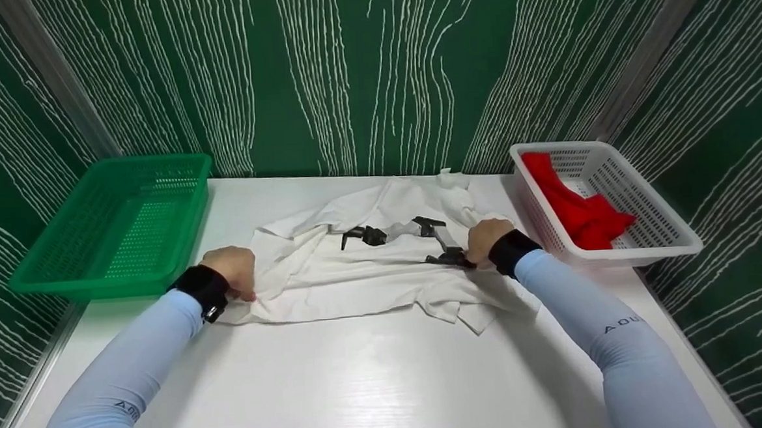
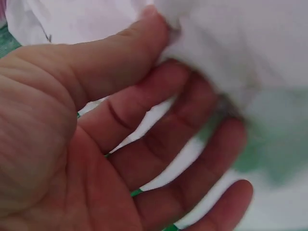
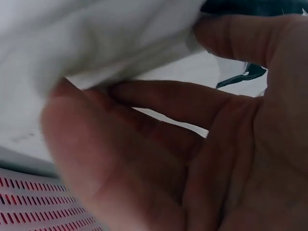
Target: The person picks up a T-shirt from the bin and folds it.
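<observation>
A rumpled white garment (image 1: 352, 287), much like a T-shirt, lies spread on the table with a black and grey print (image 1: 398, 231) near its middle. At its left end my left hand (image 1: 232, 269) pinches the cloth. In the left wrist view, thumb and index finger hold a fold of fabric (image 2: 211, 43) while the little finger stands away. My right hand (image 1: 485, 240) grips the garment's right end, close beside the dark print. The right wrist view has the white cloth (image 3: 120, 38) between thumb and fingers; some fingertips are hidden behind the fabric.
A green plastic basket (image 1: 206, 184) stands at the table's left. On the right is a white basket (image 1: 657, 250) with a red cloth (image 1: 576, 213) inside. Green walls with white streaks rise behind and at both sides of the white table (image 1: 370, 384).
</observation>
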